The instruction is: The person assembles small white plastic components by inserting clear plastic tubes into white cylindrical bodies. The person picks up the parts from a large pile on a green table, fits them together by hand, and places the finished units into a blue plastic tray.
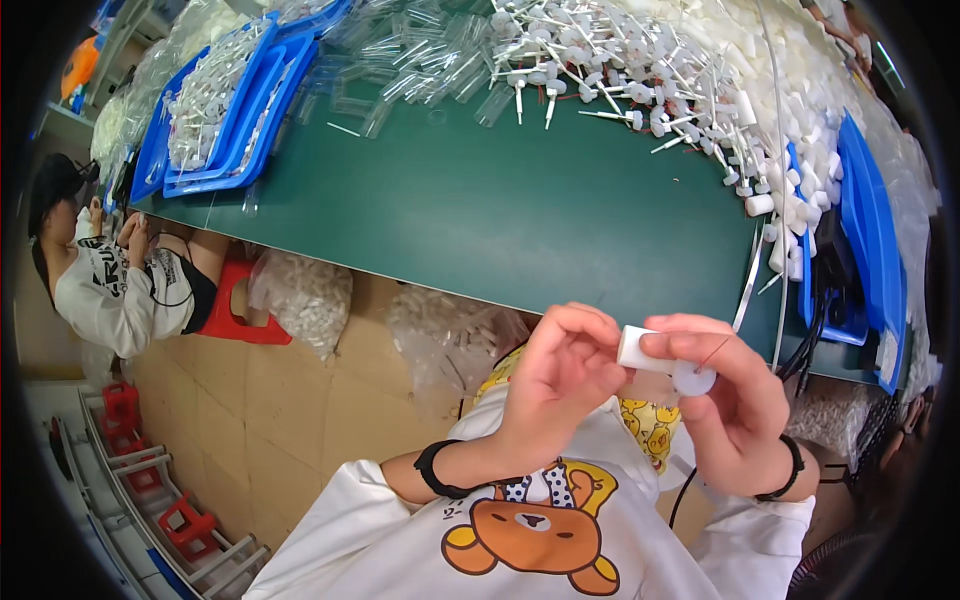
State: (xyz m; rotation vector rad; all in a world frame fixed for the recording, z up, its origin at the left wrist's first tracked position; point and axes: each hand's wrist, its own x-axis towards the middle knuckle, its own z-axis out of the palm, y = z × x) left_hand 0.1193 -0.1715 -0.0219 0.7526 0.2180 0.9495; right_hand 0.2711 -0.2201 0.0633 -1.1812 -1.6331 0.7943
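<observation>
Okay, your right hand (738, 400) grips the white cylinder (632, 349) and pale disc (694, 378) near the green table (480, 220); can't tell if your left hand (555, 385) grips. Uneven pinch might drop either.

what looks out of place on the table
A thin white stick lies alone by the clear tubes, away from the stemmed parts heaped farther right, so it looks strayed.

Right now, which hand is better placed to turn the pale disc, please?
Probably the right hand: it appears to hold the pale disc, while the left hand is by the left end of the white cylinder.
</observation>
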